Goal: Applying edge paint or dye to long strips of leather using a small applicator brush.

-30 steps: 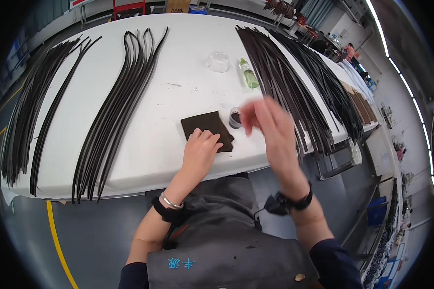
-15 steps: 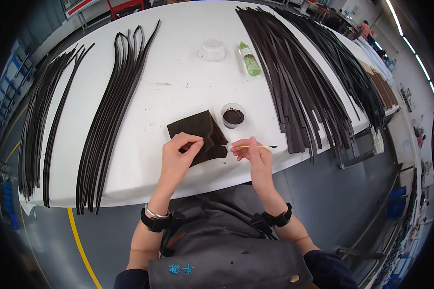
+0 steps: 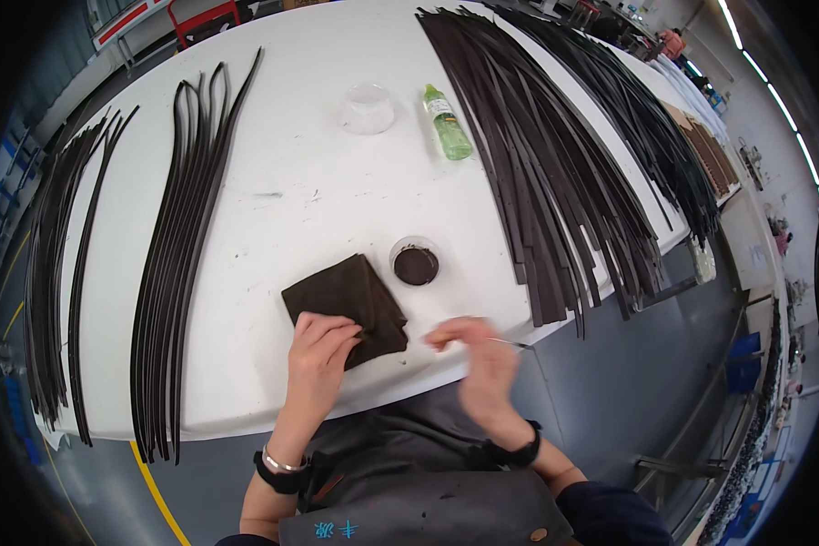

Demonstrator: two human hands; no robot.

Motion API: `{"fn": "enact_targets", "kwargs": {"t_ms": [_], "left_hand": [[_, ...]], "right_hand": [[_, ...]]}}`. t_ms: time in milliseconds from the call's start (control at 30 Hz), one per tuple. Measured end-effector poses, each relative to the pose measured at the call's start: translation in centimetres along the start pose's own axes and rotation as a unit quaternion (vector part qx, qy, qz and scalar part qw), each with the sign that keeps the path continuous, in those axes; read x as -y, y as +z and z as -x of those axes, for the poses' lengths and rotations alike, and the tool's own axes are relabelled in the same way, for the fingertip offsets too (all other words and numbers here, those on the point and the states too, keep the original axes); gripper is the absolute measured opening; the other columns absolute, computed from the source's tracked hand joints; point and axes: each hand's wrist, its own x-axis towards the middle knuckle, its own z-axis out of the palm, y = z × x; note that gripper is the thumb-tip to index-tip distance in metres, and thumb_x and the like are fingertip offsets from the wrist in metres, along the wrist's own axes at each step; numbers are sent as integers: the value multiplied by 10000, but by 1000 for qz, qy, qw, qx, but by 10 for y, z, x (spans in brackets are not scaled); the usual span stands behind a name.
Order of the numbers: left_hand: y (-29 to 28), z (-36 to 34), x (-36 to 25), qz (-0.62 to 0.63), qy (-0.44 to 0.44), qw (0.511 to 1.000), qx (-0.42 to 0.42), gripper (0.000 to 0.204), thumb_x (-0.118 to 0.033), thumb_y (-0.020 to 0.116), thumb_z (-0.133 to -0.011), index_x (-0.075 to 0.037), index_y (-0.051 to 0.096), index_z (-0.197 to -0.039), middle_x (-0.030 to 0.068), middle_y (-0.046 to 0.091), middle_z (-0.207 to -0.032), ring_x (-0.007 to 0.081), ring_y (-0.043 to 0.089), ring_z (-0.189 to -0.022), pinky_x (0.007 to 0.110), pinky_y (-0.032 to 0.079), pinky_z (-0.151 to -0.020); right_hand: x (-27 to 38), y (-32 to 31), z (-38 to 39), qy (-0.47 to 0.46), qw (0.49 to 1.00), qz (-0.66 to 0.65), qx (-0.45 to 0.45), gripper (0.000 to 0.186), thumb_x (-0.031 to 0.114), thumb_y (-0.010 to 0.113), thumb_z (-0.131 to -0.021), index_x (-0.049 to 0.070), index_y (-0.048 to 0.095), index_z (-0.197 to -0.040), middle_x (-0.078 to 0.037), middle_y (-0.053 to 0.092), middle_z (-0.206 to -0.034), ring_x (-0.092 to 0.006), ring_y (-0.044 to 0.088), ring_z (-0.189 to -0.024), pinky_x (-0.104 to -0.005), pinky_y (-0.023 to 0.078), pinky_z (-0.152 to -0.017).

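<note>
My left hand (image 3: 319, 357) is closed, its fingertips pinching at the edge of a folded dark brown cloth (image 3: 329, 289) that lies on the white-covered table (image 3: 273, 246). Whether anything small sits between those fingertips is hidden. To the right of the cloth, my right hand (image 3: 484, 369) is smeared by motion and holds a thin stick (image 3: 515, 343), whose dark end juts out to the right. Just beyond the cloth stands a small clear cup (image 3: 416, 263) with dark brown, paste-like stuff in it.
Bundles of long dark strips lie on the left (image 3: 175, 273) and on the right (image 3: 546, 173), some overhanging the near edge. Farther back are a clear plastic bowl (image 3: 368, 109) and a green bottle (image 3: 448, 123) lying tilted. A grey apron (image 3: 409, 496) covers my front.
The view has shifted, so the table things sit lower and further left. My right hand has drawn away from the cloth's edge with the stick. My left hand stays at the cloth.
</note>
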Motion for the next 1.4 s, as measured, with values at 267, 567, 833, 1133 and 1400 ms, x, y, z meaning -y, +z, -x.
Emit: {"fn": "enact_targets", "kwargs": {"t_ms": [267,567,833,1133,1400], "left_hand": [[-11,2,-44,-147,9,966,214,678,-164,727,-742,57,434,-1312,205,413,-1387,387,364,-1297,535,246,-1082],[-21,13,-43,56,-9,995,83,248,-30,577,-895,-19,622,-1138,142,615,-1161,339,561,-1105,420,404,-979],[-36,-4,-70,174,-49,972,147,239,-37,565,-904,-51,640,-1131,180,610,-1168,322,568,-1109,385,419,-956],[39,-21,-103,586,-270,721,252,555,15,608,-874,53,362,-1371,162,612,-1122,174,619,-984,289,492,-899],[11,12,-98,508,-202,793,270,551,54,638,-825,-15,457,-1341,51,635,-884,95,601,-799,239,517,-704]], "right_hand": [[-4,-116,-117,32,989,145,-4,166,98,439,-986,-27,548,-998,-126,631,-851,-212,630,-804,-298,494,-741],[-84,-134,-224,101,793,594,89,283,240,715,-788,-24,640,-855,-196,664,-843,-351,649,-849,-401,528,-751],[-53,-142,-210,227,894,383,39,311,265,734,-750,-38,665,-766,-98,654,-703,-203,646,-659,-305,490,-606],[29,-59,26,94,989,-18,-113,116,120,647,-886,9,612,-890,11,614,-851,-42,538,-777,-195,439,-704],[13,-67,-73,205,915,-346,32,344,307,504,-966,-18,575,-1055,-143,665,-963,-247,655,-894,-371,517,-852]]}}
